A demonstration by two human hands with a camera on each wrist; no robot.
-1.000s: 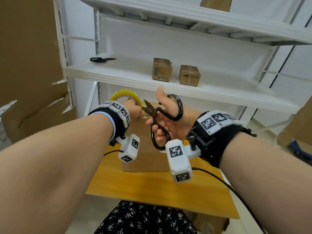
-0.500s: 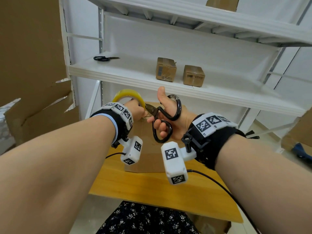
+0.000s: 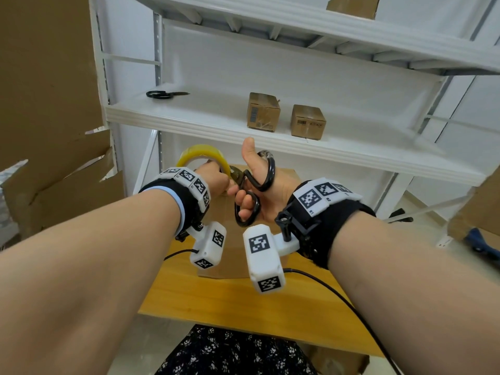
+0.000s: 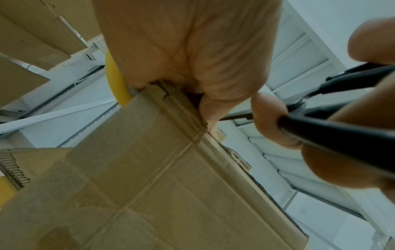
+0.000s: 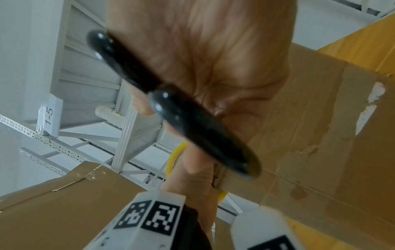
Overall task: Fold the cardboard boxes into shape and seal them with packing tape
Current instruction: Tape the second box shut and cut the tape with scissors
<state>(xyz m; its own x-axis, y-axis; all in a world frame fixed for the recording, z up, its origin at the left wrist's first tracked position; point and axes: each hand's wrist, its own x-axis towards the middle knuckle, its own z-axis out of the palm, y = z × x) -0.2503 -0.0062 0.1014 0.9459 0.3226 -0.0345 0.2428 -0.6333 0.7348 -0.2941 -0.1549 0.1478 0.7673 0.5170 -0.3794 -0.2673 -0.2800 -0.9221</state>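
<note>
Here the left hand (image 3: 216, 177) grips the tape roll (image 3: 201, 155); right hand (image 3: 257, 185) fingers clamp the scissors (image 3: 254, 190) above the box (image 4: 171, 186).

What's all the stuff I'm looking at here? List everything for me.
tape roll: one, yellow, held up in the left hand above the box
scissors: one pair, black handles, in the right hand, blades toward the tape roll
cardboard box: one, brown, on the table under the hands
table: one, yellow wood
small boxes: two, brown, side by side on the middle shelf
spare scissors: one pair, black, left end of the same shelf
shelving: white metal, behind the table
flat cardboard: brown, at far left
left hand: grips the tape roll
right hand: thumb and fingers through the scissors' loops
</note>
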